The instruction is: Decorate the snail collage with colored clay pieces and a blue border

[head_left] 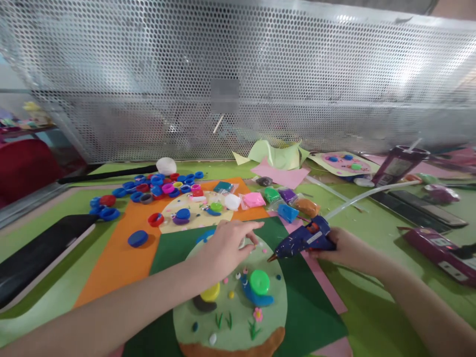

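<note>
Blue speckled glue gun (pixel 303 239), orange nozzle, gripped by right hand (pixel 344 249). Left hand (pixel 225 248) covers felt disc (pixel 238 322); its grasp cannot be told.

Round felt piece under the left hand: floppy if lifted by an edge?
Probably floppy: the felt piece looks thin and lies flat on the dark green sheet. Likely light, sagging near the green cap on it.

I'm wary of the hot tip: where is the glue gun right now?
In the head view the blue glue gun sits right of centre in the right hand, nozzle pointing left toward the round felt picture, near the left hand.
</note>
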`<action>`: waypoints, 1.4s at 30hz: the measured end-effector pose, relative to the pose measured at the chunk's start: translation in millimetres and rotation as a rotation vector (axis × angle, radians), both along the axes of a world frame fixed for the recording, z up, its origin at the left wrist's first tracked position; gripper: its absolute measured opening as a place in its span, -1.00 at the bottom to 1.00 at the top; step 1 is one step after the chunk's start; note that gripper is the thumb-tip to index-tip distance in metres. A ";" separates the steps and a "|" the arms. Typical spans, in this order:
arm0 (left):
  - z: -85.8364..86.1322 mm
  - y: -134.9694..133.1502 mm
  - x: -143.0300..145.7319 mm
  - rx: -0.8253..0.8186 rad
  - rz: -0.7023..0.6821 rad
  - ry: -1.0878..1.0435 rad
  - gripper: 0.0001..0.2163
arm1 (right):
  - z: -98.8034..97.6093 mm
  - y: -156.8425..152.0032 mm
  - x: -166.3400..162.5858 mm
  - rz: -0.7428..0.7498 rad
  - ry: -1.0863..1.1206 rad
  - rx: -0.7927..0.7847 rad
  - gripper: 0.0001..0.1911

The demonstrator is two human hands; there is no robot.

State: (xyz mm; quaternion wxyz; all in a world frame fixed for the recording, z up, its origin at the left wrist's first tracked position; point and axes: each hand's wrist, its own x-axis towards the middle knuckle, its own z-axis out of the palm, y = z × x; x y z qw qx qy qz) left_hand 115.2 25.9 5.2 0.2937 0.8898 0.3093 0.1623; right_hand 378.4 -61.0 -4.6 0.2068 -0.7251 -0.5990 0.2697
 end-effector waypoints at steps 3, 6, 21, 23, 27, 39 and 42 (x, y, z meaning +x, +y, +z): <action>6.7 -3.7 2.7 0.025 0.005 0.042 -0.62 | -0.5 0.1 0.2 0.051 -0.036 0.003 -0.74; 10.5 -7.7 3.7 0.030 -0.020 0.070 -0.62 | 1.4 0.2 0.0 0.089 -0.065 0.015 -0.76; 3.6 -9.6 5.0 0.006 -0.047 0.132 -0.67 | -0.8 -1.2 -1.6 0.167 -0.161 -0.012 -0.82; 4.2 -10.0 5.6 -0.001 -0.041 0.145 -0.68 | -0.2 -2.2 -2.5 0.190 -0.160 -0.001 -0.88; 4.3 -10.0 5.9 -0.008 -0.042 0.149 -0.70 | 3.4 -3.0 -3.4 0.247 -0.144 0.014 -0.84; 6.0 -10.1 7.1 -0.040 -0.048 0.117 -0.71 | 2.1 -3.1 2.4 0.242 -0.163 -0.026 -0.75; 6.4 -10.9 7.5 -0.073 -0.056 0.104 -0.66 | 5.7 -3.5 1.0 0.222 -0.174 -0.039 -0.75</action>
